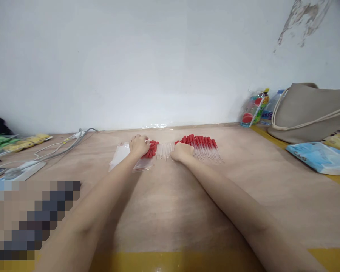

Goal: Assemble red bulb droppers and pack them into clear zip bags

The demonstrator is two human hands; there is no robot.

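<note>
My left hand (138, 145) is over a small pile of red rubber dropper bulbs (152, 150), its fingers curled down and closed at the pile's left side. What its fingertips hold is hidden. Beneath the bulbs lie clear plastic bags (119, 156). A row of thin glass tubes (163, 151) without bulbs lies between my hands. My right hand (183, 152) is closed at the right end of that row, and whatever is in its fingers cannot be made out. Just right of it, droppers with red bulbs (204, 142) lie side by side, bulbs toward the wall.
Cables and a power strip (25, 170) lie at left, near green and yellow packets (22, 143). Drink bottles (253, 109), a grey bag (308, 109) and a blue tissue pack (320, 156) stand or lie at right. The white wall (158, 68) bounds the table's back.
</note>
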